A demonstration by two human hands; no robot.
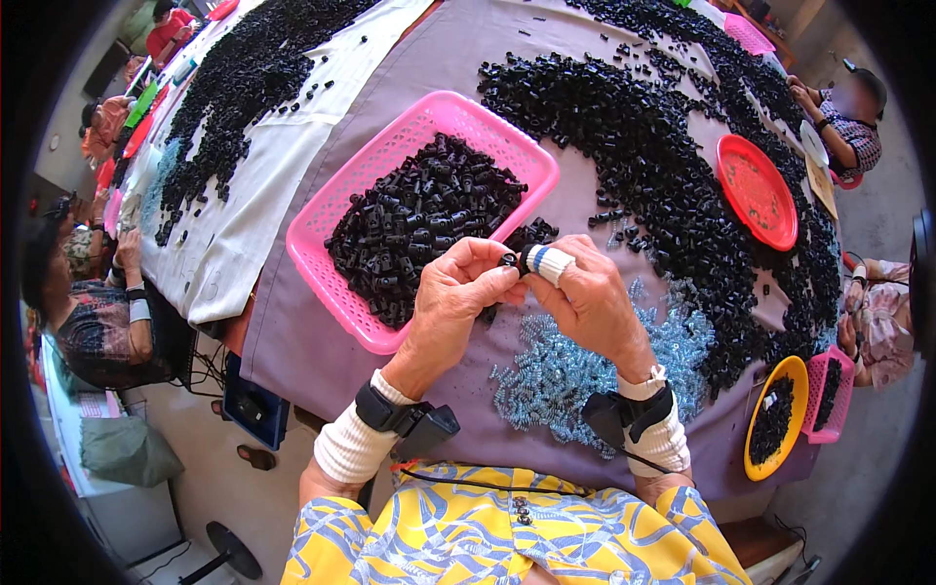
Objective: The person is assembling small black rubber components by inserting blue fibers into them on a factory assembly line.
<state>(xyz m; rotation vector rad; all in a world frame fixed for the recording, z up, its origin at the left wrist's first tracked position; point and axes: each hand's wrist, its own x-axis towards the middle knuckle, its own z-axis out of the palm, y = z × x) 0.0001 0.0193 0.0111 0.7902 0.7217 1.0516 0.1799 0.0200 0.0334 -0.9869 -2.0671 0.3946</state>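
Black parts (419, 224): glossy plastic. Springs (546, 375): shiny, metallic. Basket (487, 127): smooth plastic. Tablecloth (278, 361): matt fabric.

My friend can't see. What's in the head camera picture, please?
A person's left hand pinches a small black part, right hand close beside it, above a purple-grey cloth. Nearby are a pink basket of black pieces, a pale-blue heap of spring-like bits and a bigger black heap. Other people sit around.

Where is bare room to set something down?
Purple cloth lies mostly bare left of the pink basket, up to the white cloth, and below the basket to the cloth's front edge. A smaller patch separates the basket's right corner from the heaped black parts. It's crowded around the right hand, with parts and bluish springs.
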